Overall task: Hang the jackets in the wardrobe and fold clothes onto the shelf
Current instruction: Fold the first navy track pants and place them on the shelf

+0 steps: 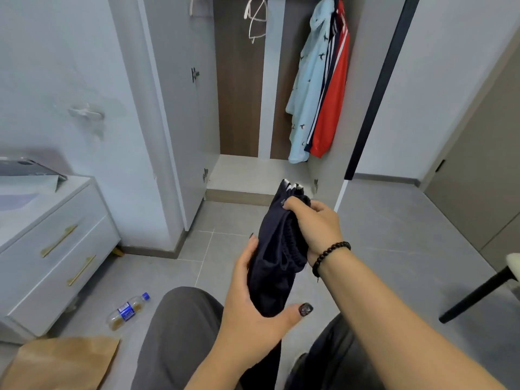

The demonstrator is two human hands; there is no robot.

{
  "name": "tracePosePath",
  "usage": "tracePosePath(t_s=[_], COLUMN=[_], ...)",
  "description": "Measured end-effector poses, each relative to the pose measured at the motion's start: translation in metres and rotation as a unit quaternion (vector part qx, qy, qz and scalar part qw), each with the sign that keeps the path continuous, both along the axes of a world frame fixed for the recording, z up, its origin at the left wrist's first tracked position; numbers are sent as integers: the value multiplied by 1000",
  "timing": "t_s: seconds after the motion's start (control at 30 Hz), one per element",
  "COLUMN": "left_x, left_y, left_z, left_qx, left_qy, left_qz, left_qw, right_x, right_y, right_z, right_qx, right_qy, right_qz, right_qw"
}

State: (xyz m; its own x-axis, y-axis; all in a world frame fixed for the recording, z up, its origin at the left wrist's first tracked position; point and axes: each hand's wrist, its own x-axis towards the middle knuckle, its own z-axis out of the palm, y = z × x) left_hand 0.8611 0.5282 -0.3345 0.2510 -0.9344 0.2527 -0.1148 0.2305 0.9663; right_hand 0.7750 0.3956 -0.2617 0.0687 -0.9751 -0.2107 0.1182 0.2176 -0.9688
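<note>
A dark navy garment point(274, 266) with white stripes at its top end is bunched upright between both my hands, above my knees. My left hand point(253, 313) holds its lower part, thumb curled across the front. My right hand point(318, 226), with a black bead bracelet on the wrist, grips the elastic waistband near the top. Ahead stands the open wardrobe point(239, 80). A light blue jacket point(308, 88) and a red jacket point(333, 91) hang at its right side. White hangers point(256, 18) hang bare at its top. The wardrobe's bottom shelf point(253, 173) is bare.
A white drawer unit point(53, 249) stands at the left with a tablet on top. A plastic bottle point(128, 311) lies on the grey tile floor beside a brown paper bag point(62, 364). A black chair leg point(478, 294) angles in at the right. My knees fill the bottom centre.
</note>
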Motion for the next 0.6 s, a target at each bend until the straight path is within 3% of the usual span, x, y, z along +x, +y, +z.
tracePosePath(t_s=[0.1,0.2,0.33,0.53,0.6], left_x=[18,43,65,124,132], left_y=[-21,-49,-70,-59,-46], left_z=[5,14,32,108,132], left_qx=[22,1,-17,-119,-161], left_qy=[-44,-29,-23,-191,-277], left_qz=[124,228,307,312,313], left_qw=[991,973,951,923,894], right_x=[40,81,112,102,85], right_y=[-14,-19,-24,-30,-27], right_z=[27,56,110,188,197], right_qx=[-31,-52,-91,-112,-123], right_qy=[-17,-34,-45,-101,-120], right_qz=[16,35,68,109,127], right_qw=[999,997,992,983,977])
